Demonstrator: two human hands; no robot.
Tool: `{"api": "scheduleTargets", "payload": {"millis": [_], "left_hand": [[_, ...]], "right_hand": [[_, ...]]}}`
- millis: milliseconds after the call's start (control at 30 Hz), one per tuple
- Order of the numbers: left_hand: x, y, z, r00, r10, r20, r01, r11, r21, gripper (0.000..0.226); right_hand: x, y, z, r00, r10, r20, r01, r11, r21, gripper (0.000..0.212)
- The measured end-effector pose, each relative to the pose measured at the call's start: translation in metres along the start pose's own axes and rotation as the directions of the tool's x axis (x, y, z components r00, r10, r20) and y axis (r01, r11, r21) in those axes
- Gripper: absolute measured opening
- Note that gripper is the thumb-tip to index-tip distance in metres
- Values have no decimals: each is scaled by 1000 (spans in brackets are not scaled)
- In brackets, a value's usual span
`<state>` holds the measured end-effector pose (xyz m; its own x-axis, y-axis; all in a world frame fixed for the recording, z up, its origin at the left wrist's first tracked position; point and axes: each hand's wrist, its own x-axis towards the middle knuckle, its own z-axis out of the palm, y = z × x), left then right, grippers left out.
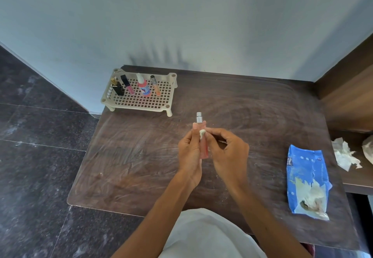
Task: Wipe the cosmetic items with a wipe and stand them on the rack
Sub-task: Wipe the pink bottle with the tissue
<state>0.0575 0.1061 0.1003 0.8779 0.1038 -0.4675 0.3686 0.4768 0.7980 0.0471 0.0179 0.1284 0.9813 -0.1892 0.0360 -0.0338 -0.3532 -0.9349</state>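
The right hand's fingertips (208, 131) pinch a small wad of white wipe (202, 133) against the upper body of a slim pink spray bottle (204, 148). The rest of the right hand (229, 155) is curled loosely behind them. The left hand (189, 153) grasps the bottle from its other side with its fingers wrapped along it. The bottle's silver nozzle stands clear above both hands.

The bottle is held roughly upright over the table (131, 157), in front of the rack (139, 107) and off its right front corner, well apart from it. Bare tabletop lies between the rack's front rim and the hands. The rack's left rim sits at the table's left edge, and its back is near the wall.

Four items stand in a row along the rack's back:
- one black bottle with a gold cap (118, 88)
- one pink gloss tube (129, 88)
- one pink bottle with a white top (145, 88)
- one orange tube (156, 88)

The grid in front of them is free.

Far to the right of the rack lies one torn blue wipe packet (306, 177), near the table's right edge. Beyond it, crumpled white tissue (343, 155) lies on a lower shelf.
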Motion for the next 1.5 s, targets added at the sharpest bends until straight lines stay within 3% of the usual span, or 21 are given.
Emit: {"api": "scheduleTargets", "payload": {"millis": [200, 467, 700, 933, 1267, 1500], "left_hand": [[0, 0, -3, 998, -61, 18, 61, 998, 13, 29], [2, 7, -5, 998, -63, -2, 63, 993, -103, 35], [0, 3, -6, 987, -132, 88, 140, 985, -96, 44], [7, 16, -8, 990, -127, 53, 136, 958, -253, 41], [5, 14, -9, 972, -186, 143, 208, 964, -164, 44], [7, 16, -1, 980, -139, 141, 150, 986, -68, 37]], "right_hand": [[11, 0, -1, 996, -84, -12, 83, 992, -90, 14], [-33, 12, -13, 997, -77, 25, 80, 984, -158, 21], [12, -1, -6, 999, -42, 29, 44, 997, -69, 15], [-18, 5, -11, 994, -74, 74, 83, 988, -128, 19], [19, -4, -2, 999, -18, 33, 20, 998, -57, 14], [23, 0, -4, 999, -35, 8, 36, 997, -65, 15]]}}
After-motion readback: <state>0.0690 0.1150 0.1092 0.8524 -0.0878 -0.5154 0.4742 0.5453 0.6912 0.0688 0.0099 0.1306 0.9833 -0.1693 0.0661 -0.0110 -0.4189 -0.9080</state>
